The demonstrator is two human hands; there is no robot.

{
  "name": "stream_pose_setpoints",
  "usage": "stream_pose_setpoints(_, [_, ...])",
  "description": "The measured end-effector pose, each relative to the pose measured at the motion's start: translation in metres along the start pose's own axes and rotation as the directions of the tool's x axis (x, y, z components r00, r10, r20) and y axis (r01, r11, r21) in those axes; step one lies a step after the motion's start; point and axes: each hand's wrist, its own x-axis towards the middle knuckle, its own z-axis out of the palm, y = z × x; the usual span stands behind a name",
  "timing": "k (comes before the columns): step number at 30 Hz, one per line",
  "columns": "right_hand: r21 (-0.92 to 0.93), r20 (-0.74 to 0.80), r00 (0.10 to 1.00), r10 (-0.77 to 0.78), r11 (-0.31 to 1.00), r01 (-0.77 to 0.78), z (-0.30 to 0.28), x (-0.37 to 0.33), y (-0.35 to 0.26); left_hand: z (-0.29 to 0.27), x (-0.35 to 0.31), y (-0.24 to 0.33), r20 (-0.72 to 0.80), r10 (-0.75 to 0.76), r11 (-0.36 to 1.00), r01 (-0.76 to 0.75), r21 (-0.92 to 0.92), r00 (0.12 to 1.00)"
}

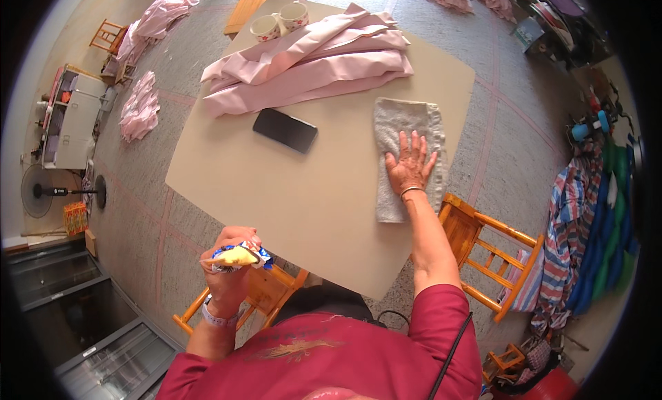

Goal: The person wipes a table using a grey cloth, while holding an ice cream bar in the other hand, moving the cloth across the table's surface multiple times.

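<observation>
While the left grip (224,284) was closed around a crumpled blue-and-white wrapper (261,256), the right grip (412,167) lay flat and wide, its fingers spread on a folded grey towel (396,201). A piece of yellow food (236,256) showed at the top of the wrapper, which was held up just off the near left edge of the bench (303,200). On the left wrist sat a pale band (219,317), and on the right a thin bracelet (412,190). The towel rested along the right edge of the bench. Well left of it, a dark phone (285,130) lay flat, just beside a long, folded pile of pink cloth (310,62). Beyond the cloth, at the far left corner, 2 patterned cups (265,27) stood side by side. Close to the bench were 2 wooden chairs, 1 below the left grip (265,290) and 1 to the right of the right forearm (496,247). Farther out, another pink heap (140,109) lay on the floor, a fan (41,191) stood at the left, and striped fabric (572,200) hung at the right.
</observation>
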Motion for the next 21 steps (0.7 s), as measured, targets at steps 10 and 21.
stream_pose_setpoints(10, [-0.033,-0.045,0.999,-0.020,0.999,0.019,0.008,-0.027,-0.016,-0.025,-0.016,0.009,0.013,-0.076,0.990,0.077,-0.116,0.997])
stream_pose_setpoints(21, [0.192,0.089,0.937,-0.337,0.929,0.315,-0.016,-0.179,-0.113,-0.091,0.025,-0.006,0.072,-0.199,0.959,0.209,-0.190,0.977])
